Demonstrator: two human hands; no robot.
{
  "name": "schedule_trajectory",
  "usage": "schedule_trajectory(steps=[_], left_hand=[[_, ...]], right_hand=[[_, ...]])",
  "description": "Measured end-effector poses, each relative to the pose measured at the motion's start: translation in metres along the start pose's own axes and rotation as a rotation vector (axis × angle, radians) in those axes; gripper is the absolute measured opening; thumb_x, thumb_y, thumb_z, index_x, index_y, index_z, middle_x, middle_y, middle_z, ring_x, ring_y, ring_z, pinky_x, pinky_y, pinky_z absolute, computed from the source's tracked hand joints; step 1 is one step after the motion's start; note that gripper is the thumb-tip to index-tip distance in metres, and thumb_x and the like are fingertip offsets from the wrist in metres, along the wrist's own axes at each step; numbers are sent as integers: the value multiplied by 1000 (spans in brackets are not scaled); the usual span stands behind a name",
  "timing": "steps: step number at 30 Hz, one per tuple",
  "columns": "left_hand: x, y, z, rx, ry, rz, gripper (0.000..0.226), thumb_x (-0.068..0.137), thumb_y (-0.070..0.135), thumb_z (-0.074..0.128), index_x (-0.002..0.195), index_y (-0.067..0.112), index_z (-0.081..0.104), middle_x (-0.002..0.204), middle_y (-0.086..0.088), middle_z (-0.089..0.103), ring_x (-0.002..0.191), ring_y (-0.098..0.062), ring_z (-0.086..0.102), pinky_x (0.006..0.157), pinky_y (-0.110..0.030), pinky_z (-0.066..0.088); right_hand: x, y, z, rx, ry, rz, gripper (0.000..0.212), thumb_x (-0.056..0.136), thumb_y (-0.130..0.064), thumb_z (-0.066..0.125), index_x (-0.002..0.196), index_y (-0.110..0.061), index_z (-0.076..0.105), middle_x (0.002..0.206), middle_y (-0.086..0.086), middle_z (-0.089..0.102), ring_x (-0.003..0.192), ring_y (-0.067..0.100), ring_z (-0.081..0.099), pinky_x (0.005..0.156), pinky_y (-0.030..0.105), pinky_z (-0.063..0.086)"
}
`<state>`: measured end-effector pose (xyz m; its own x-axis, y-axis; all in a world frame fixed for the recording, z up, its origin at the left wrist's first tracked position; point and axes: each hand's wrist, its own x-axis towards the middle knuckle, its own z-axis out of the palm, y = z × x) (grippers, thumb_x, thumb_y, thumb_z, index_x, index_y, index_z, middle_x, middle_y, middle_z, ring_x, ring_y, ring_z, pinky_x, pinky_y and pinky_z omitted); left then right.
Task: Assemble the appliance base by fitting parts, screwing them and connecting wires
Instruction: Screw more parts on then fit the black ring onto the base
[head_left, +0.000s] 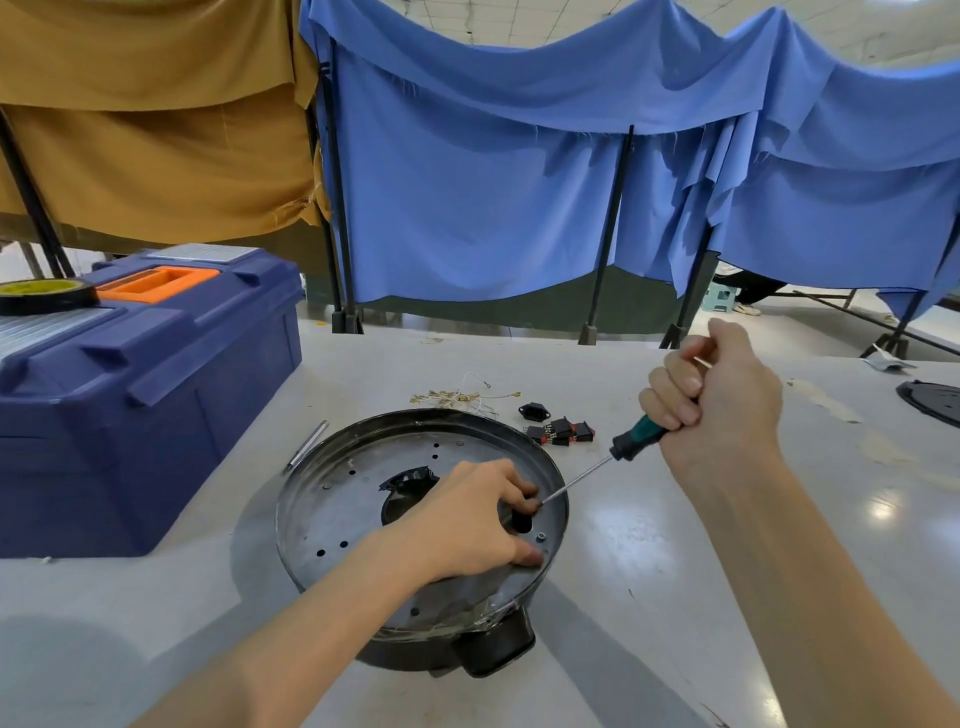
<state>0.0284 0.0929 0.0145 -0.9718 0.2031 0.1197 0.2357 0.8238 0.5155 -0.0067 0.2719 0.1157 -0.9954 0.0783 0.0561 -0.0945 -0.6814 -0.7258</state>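
Note:
A round dark metal appliance base (353, 499) lies on the white table, with small holes and a black opening in its middle. My left hand (467, 519) rests inside it at the right rim, fingertips curled around a small part at the screwdriver's tip. My right hand (711, 395) grips the green-and-black handle of a screwdriver (631, 444). Its thin shaft slants down left to the base's right edge, meeting my left fingertips. Whatever sits under those fingertips is hidden.
A blue toolbox (145, 395) with an orange handle and a tape roll (47, 296) stands at the left. Behind the base lie wires with terminals (457, 396), black switches (558, 431) and a metal pen-like tool (306, 447). Another dark part (932, 402) sits at the right edge.

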Motion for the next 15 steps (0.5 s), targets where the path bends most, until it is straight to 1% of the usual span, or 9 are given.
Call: schedule_trajectory(steps=[3, 6, 12, 15], left_hand=[[0, -1, 0, -12, 4, 8, 52, 70, 44, 81, 117, 25, 69, 124, 23, 55, 117, -3, 48, 103, -28, 39], [0, -1, 0, -8, 9, 10, 53, 70, 43, 81, 118, 25, 68, 125, 22, 55, 118, -2, 47, 102, -24, 37], [-1, -1, 1, -19, 8, -1, 54, 70, 42, 82, 119, 25, 68, 126, 22, 55, 120, -2, 46, 103, -25, 37], [-1, 1, 0, -29, 8, -6, 54, 69, 41, 82, 118, 25, 68, 126, 21, 56, 120, -3, 49, 105, -28, 39]], right_hand=[[0, 13, 0, -90, -10, -43, 44, 97, -19, 42, 53, -13, 46, 38, -1, 32, 27, 11, 20, 32, 17, 18], [2, 21, -2, -149, -21, -24, 45, 97, -19, 42, 53, -12, 47, 38, 0, 33, 27, 11, 21, 33, 16, 18], [5, 22, -4, -190, -26, -5, 41, 96, -17, 41, 56, -11, 47, 38, -1, 33, 27, 10, 22, 32, 16, 19], [5, 22, -3, -204, -28, 4, 40, 96, -17, 41, 57, -10, 47, 38, -1, 33, 27, 10, 22, 32, 16, 20]])
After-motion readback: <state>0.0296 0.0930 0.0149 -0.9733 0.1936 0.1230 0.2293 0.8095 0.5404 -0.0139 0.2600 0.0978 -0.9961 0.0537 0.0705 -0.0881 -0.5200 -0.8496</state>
